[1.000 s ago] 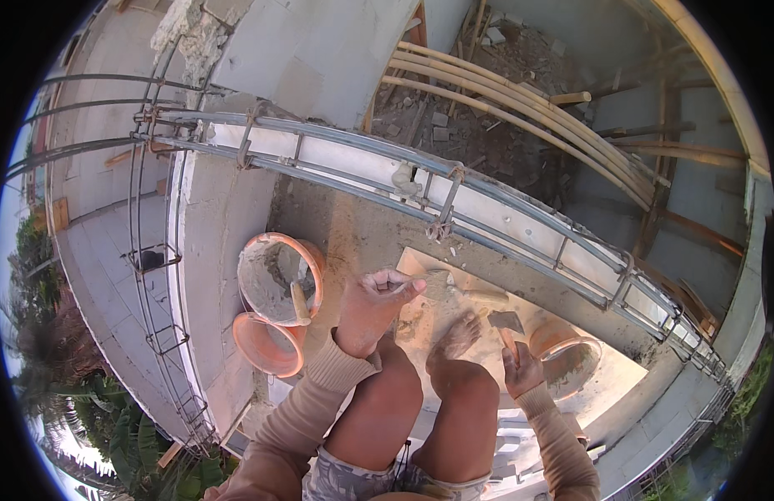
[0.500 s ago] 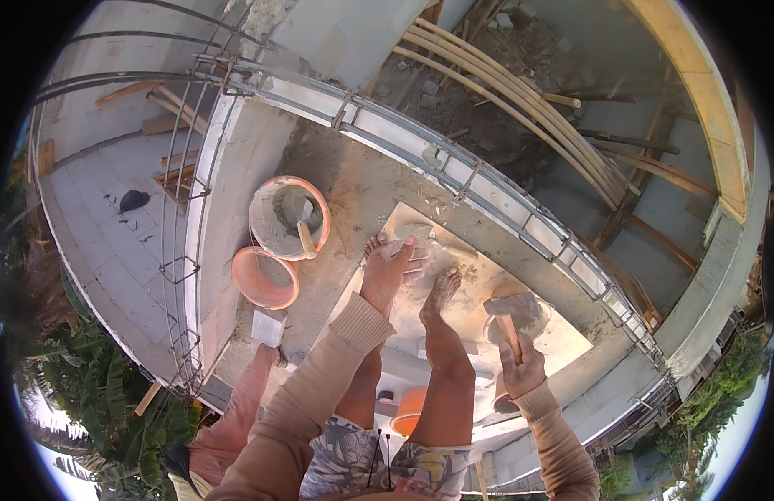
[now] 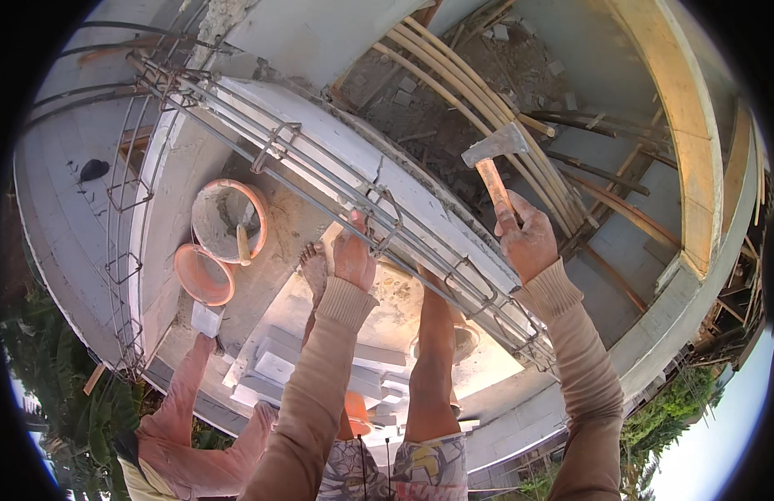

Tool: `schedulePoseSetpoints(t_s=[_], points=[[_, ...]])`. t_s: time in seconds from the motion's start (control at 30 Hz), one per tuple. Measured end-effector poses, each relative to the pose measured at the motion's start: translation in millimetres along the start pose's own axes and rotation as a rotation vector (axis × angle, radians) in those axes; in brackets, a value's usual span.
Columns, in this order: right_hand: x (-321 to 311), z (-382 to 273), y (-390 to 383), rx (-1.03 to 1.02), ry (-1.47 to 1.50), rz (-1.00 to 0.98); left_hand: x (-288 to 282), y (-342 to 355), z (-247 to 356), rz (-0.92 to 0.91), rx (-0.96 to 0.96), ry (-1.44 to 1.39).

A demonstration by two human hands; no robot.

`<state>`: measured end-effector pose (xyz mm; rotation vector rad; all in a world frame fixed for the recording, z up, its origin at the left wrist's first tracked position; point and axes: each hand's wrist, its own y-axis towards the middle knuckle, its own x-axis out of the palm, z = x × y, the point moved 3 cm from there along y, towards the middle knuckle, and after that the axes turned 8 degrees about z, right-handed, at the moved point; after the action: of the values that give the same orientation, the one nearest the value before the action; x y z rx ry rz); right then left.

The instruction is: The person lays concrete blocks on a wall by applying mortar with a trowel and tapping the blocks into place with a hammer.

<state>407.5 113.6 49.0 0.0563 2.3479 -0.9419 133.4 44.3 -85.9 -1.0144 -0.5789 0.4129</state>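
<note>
My right hand (image 3: 529, 236) grips the wooden handle of a hatchet (image 3: 497, 146), its grey metal head raised above the far side of the rebar cage. My left hand (image 3: 353, 257) is closed at the near side of the rebar cage (image 3: 274, 174), its fingertips up against the bars. Whatever its fingers hold is hidden. The cage runs along a pale block wall (image 3: 345, 142) with a crack in its top. Below my arms, my bare feet stand near a pale, mortar-stained board (image 3: 395, 305).
Left of me stand an orange mortar bucket (image 3: 260, 209) with a wooden handle sticking out, and another orange bucket (image 3: 205, 277). A co-worker (image 3: 182, 426) reaches toward a white block (image 3: 207, 317). Pale blocks (image 3: 278, 355) lie nearby. Beyond the wall, long poles (image 3: 462, 92) span a lower debris-strewn space.
My right hand has lifted the hatchet up and forward from low beside the board. My left hand has moved from over the board to the rebar cage. The view has shifted.
</note>
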Motion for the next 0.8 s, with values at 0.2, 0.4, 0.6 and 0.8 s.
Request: schedulePoseSetpoints(t_s=[0.2,0.4,0.6,0.8], points=[[54,38,72,-0.059,-0.128,-0.287,19,-2,-1,-0.006,0.081,-0.105],[94,36,83,-0.045,-0.016,-0.328,17,-4,0,0.088,0.094,-0.068],[113,29,92,-0.074,0.057,-0.221,23,-6,2,0.101,0.087,-0.147],[110,7,60,-0.154,0.100,-0.217,37,-16,17,0.151,0.044,-0.215]])
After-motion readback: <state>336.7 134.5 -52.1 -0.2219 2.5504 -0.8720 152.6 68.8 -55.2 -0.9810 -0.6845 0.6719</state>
